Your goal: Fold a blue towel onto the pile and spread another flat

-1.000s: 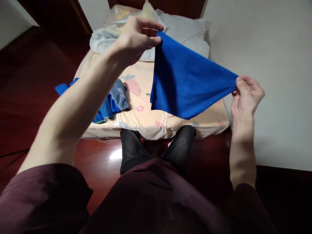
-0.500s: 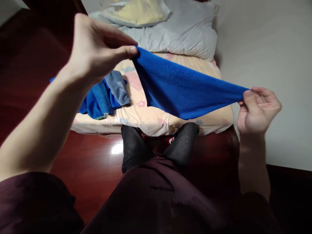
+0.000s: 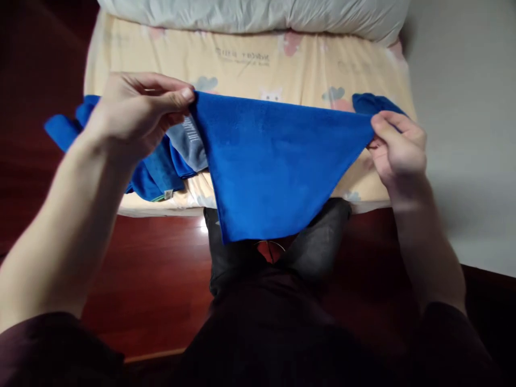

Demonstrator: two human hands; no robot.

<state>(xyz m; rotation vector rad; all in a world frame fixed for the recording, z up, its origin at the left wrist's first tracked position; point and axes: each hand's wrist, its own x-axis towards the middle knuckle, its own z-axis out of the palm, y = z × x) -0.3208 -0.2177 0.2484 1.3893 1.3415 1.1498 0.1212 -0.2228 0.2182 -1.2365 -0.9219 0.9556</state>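
Observation:
A bright blue cloth (image 3: 274, 161) hangs stretched between my two hands above the near edge of the bed (image 3: 250, 64). My left hand (image 3: 135, 113) pinches its left corner between thumb and fingers. My right hand (image 3: 397, 145) pinches the right corner, with a bit of cloth sticking out beyond it. The cloth's lower corner droops down to a point over my legs.
A pile of blue and grey cloths (image 3: 173, 161) lies on the bed's left near corner, partly behind my left hand. A pale pillow or duvet (image 3: 258, 13) lies at the bed's far end. Dark red wooden floor (image 3: 161, 279) lies below, a white wall (image 3: 463, 134) at right.
Both hands came down and level with each other, spreading the cloth flat in front of me. My view tilted down, so the bed now fills the top.

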